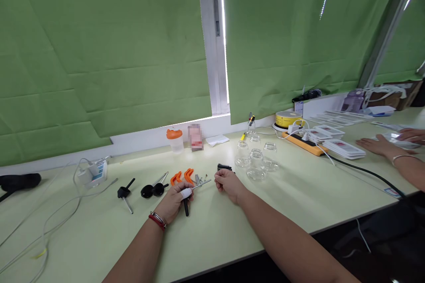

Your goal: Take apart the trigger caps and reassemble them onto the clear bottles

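Note:
My left hand [173, 201], with a white wrap on one finger, is closed around a thin metal rod [203, 184] with a black handle-like piece [186, 208] sticking out below. The rod's free end points at my right hand [230, 184], whose fingers are pinched together; whatever they hold is too small to make out. Behind it lies a black ridged part [224, 167]. Beyond my left hand are two orange curved pieces [179, 178] and several small metal parts [198, 180]. Left of that hand lie black rounded pieces [152, 190] with metal rods, and a black knob-like part [124, 192] on a rod.
Several glass jars [256, 168] stand right of centre. An orange-lidded cup [175, 140] is by the wall. An orange power strip [303, 143], cables and white trays [344, 148] lie further right, where another person's hands [381, 146] rest. A white power strip [96, 173] sits left.

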`<action>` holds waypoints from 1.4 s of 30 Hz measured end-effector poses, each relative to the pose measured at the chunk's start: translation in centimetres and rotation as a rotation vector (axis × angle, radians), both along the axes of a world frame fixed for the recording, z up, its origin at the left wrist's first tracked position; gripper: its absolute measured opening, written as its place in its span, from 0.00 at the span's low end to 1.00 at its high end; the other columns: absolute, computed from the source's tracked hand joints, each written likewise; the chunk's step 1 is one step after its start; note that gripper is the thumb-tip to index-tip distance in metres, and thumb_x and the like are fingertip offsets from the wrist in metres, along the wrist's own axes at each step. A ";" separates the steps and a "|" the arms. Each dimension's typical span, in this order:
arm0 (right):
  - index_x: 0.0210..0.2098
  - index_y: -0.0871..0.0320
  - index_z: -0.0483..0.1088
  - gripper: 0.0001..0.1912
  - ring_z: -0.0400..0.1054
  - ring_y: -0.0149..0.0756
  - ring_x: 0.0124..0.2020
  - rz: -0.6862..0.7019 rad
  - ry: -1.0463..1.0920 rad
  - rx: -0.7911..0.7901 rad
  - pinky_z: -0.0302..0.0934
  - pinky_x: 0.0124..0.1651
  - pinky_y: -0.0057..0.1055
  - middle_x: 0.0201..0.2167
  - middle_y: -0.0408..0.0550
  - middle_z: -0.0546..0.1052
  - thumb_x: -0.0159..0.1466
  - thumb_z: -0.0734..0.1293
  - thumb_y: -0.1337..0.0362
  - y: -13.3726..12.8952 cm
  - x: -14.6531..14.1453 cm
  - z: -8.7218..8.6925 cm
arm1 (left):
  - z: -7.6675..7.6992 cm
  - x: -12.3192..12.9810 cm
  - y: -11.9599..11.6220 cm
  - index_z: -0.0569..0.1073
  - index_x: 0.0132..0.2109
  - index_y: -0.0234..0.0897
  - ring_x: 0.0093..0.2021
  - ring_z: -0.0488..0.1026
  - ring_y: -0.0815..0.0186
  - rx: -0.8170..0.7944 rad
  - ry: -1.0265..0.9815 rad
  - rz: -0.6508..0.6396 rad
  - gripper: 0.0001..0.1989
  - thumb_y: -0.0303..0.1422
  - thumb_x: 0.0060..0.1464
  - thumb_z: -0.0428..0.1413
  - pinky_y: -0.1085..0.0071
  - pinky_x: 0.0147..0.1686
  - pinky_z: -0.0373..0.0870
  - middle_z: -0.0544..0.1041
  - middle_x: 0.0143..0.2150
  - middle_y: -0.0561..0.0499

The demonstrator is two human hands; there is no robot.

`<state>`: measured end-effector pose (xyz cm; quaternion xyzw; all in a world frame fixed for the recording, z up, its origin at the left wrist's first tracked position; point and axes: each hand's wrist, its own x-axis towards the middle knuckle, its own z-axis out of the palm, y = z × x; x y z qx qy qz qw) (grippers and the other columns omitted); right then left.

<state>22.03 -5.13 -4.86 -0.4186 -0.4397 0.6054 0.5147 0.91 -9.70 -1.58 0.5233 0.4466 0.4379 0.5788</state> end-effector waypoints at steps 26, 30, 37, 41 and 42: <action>0.27 0.61 0.66 0.08 0.60 0.24 0.16 0.127 -0.015 -0.040 0.51 0.16 0.22 0.20 0.43 0.73 0.53 0.70 0.67 -0.1 0.3 -0.2 | 0.1 0.2 -0.1 0.74 0.33 0.39 0.25 0.70 0.63 0.021 0.031 -0.019 0.07 0.35 0.44 0.61 0.69 0.27 0.61 0.73 0.27 0.49; 0.25 0.61 0.66 0.09 0.59 0.23 0.16 0.127 -0.039 -0.030 0.51 0.16 0.22 0.20 0.43 0.72 0.53 0.70 0.66 -0.1 0.2 -0.3 | 0.1 0.1 -0.1 0.74 0.33 0.39 0.25 0.70 0.63 0.026 0.042 -0.023 0.07 0.35 0.45 0.61 0.70 0.26 0.60 0.73 0.27 0.49; 0.25 0.61 0.65 0.07 0.59 0.24 0.15 0.123 -0.088 -0.035 0.51 0.16 0.22 0.19 0.43 0.72 0.55 0.68 0.66 0.0 0.2 -0.4 | 0.0 0.2 0.0 0.74 0.32 0.40 0.24 0.69 0.64 0.023 0.044 -0.019 0.06 0.35 0.45 0.60 0.71 0.24 0.60 0.73 0.26 0.49; 0.24 0.61 0.65 0.08 0.59 0.24 0.14 0.120 -0.115 -0.038 0.51 0.15 0.23 0.18 0.42 0.71 0.54 0.69 0.66 -0.1 0.2 -0.3 | -0.2 0.2 0.1 0.75 0.32 0.39 0.24 0.71 0.63 0.048 0.047 -0.015 0.06 0.35 0.45 0.60 0.70 0.24 0.61 0.74 0.27 0.48; 0.24 0.61 0.65 0.08 0.59 0.24 0.14 0.121 -0.118 -0.037 0.51 0.15 0.23 0.18 0.42 0.71 0.55 0.69 0.66 -0.1 0.2 -0.3 | -0.2 0.1 0.2 0.75 0.32 0.39 0.25 0.71 0.63 0.050 0.050 -0.015 0.06 0.35 0.45 0.60 0.71 0.24 0.61 0.74 0.27 0.48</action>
